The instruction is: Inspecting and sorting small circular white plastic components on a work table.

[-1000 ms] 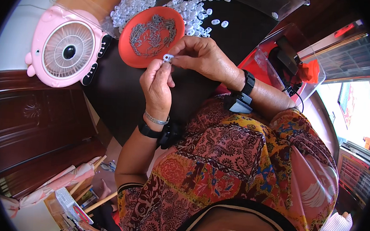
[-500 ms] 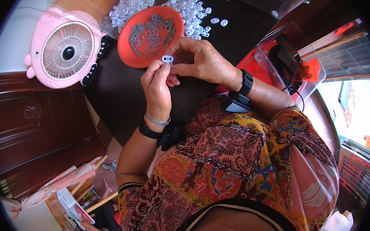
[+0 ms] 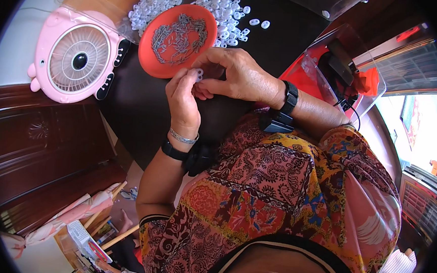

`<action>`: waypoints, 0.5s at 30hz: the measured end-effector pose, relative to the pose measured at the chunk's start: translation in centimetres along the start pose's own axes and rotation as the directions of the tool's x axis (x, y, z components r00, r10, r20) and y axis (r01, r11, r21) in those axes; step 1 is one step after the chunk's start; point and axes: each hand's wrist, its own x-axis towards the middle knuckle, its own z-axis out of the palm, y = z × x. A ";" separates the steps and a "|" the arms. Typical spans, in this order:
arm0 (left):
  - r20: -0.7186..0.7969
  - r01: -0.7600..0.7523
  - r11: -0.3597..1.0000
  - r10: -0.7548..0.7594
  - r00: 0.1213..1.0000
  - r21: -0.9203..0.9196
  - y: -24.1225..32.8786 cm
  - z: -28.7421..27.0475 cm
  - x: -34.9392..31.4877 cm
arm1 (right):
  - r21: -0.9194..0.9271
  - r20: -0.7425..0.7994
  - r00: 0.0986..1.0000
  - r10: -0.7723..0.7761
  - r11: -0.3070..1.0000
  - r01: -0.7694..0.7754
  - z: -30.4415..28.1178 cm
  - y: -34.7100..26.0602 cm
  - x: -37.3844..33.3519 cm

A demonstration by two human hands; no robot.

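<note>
From afar I see the left hand [image 3: 183,98] pinching a white two-holed plastic piece [image 3: 200,76] near an orange dish [image 3: 145,50] of grey metal pins [image 3: 182,40], the right hand [image 3: 245,78] curled alongside, its grip unclear; this looks like two-handed positioning, calling next for steady fingertips.

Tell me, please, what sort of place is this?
Probably a room in a home: the pink animal-shaped fan, the carved dark-wood panel and the orange bowl on a dark table suggest this.
</note>
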 end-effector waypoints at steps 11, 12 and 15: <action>0.000 -0.100 0.995 0.100 0.995 -0.003 0.4 0.3 -0.5 | -0.137 -0.049 0.987 -0.153 0.980 0.145 0.4 -0.2 0.0; 0.000 -0.101 0.995 0.101 0.995 -0.003 0.2 0.3 -0.5 | -0.121 -0.046 0.988 -0.149 0.982 0.143 0.4 -0.1 -0.1; -0.011 -0.152 0.986 0.152 0.988 -0.067 0.0 0.2 -0.7 | -0.100 -0.033 0.992 -0.123 0.988 0.119 0.4 -0.2 -0.3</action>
